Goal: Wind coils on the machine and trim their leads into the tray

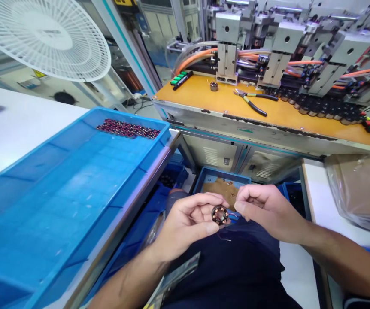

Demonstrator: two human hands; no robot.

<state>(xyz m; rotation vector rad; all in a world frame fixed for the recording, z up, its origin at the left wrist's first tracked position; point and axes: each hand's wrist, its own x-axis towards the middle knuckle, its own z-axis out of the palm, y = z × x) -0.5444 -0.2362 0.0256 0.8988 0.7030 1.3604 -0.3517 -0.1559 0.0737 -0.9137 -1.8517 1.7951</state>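
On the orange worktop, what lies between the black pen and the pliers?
A single small round part stands between the black pen and the pliers, apart from both, as the head view shows.

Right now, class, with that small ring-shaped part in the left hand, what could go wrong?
The left hand holds the copper-wound ring between thumb and fingers, so a loosened grip might drop it. The thin wires beside it, near the right hand, might snag or bend if tugged.

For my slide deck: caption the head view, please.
Left hand holding a ring-shaped part, right hand close by, blue tray to the left.
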